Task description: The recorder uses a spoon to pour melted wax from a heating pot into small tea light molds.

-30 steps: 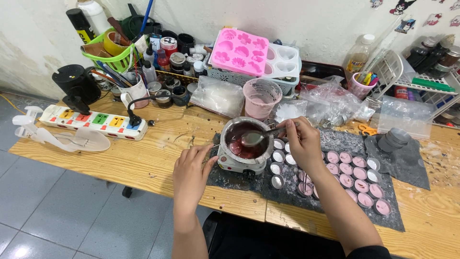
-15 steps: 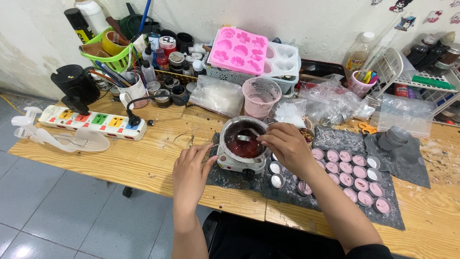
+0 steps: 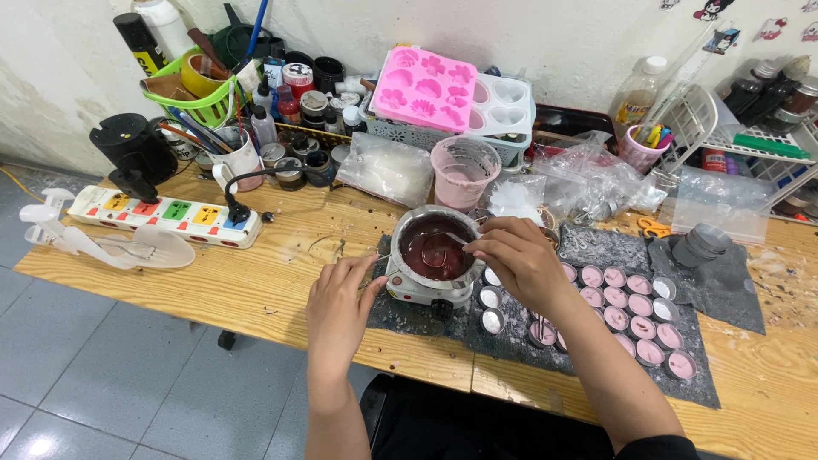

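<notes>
Metal spoon (image 3: 439,249) in right hand (image 3: 517,258) | over melting pot (image 3: 433,253) | left hand (image 3: 341,300) beside

head camera looks steeply down at workbench (image 3: 256,290)

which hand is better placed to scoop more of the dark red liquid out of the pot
Right. The right hand already holds the spoon with its bowl in the dark red liquid in the pot. The left hand rests beside the small hotplate, holding nothing.

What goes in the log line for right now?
right hand: holds spoon in pot of dark red liquid | left hand: on table beside pot
</notes>
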